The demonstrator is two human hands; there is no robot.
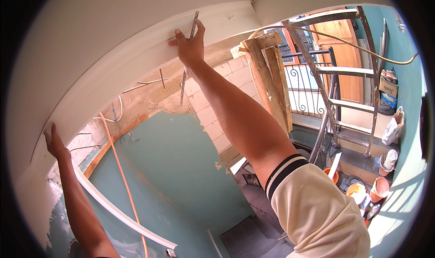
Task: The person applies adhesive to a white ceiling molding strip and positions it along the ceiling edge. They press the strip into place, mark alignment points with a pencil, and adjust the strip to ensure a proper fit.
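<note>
Overhead, a long white cornice moulding runs along the edge where wall and ceiling meet. My right hand, arm stretched up, supports it from below with thumb and fingers apart against its face. A thin ribbed metal rod passes by this hand, its upper end between thumb and fingers; whether they touch it I cannot tell. A small red thing shows beside the thumb, its kind unclear. Farther left and lower, my left hand holds the moulding near its left end, fingertips up against it and partly hidden.
Below hang a second white moulding strip and an orange hose. Metal rods jut from the rough wall. At right stand wooden planks and a metal ladder, with a cable across it. Buckets sit near stairs.
</note>
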